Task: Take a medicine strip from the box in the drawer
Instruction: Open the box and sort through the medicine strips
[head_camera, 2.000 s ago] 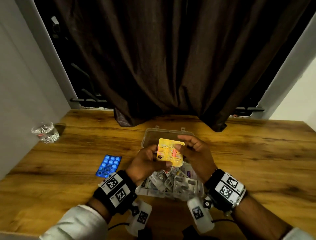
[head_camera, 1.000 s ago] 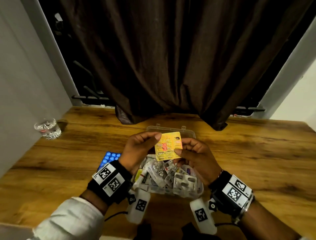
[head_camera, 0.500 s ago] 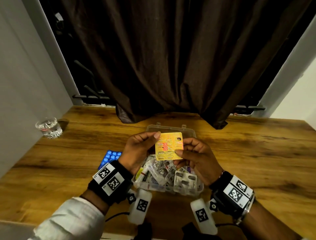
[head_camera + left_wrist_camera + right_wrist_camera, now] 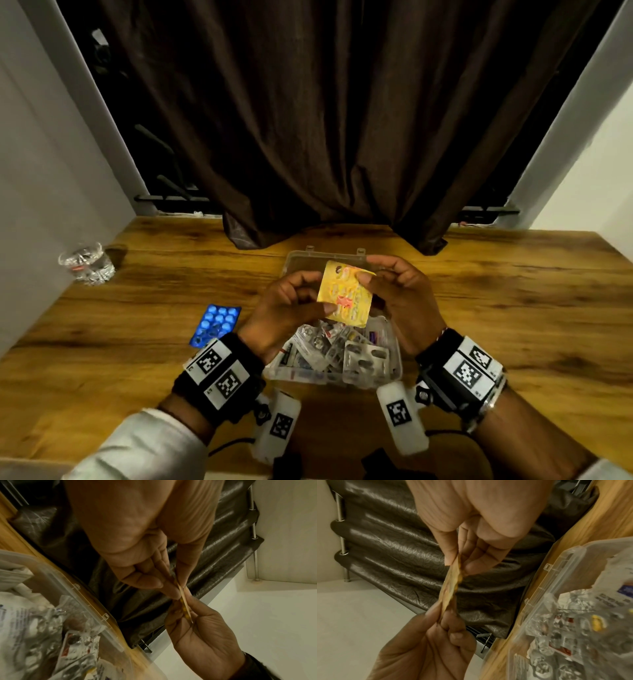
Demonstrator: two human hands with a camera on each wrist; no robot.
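A yellow medicine strip (image 4: 346,297) hangs tilted above the clear plastic box (image 4: 394,365), which stands with its lid back on the wooden table (image 4: 513,308). My left hand (image 4: 314,292) pinches the strip's left edge and my right hand (image 4: 370,270) pinches its top right corner. In the left wrist view the strip (image 4: 185,606) shows edge-on between the left hand (image 4: 177,588) and the right hand (image 4: 197,628). The right wrist view shows the strip (image 4: 449,591) from the other side, under the right hand (image 4: 455,564). Several silver strips (image 4: 342,349) fill the box.
A blue blister strip (image 4: 215,323) lies on the table left of the box. A glass of water (image 4: 87,263) stands at the far left by the wall. A dark brown curtain (image 4: 325,120) hangs behind the table's far edge.
The yellow strip has tilted clockwise in both hands. My left thumb now sits lower on its left edge, and my right fingers have shifted to its top right corner.
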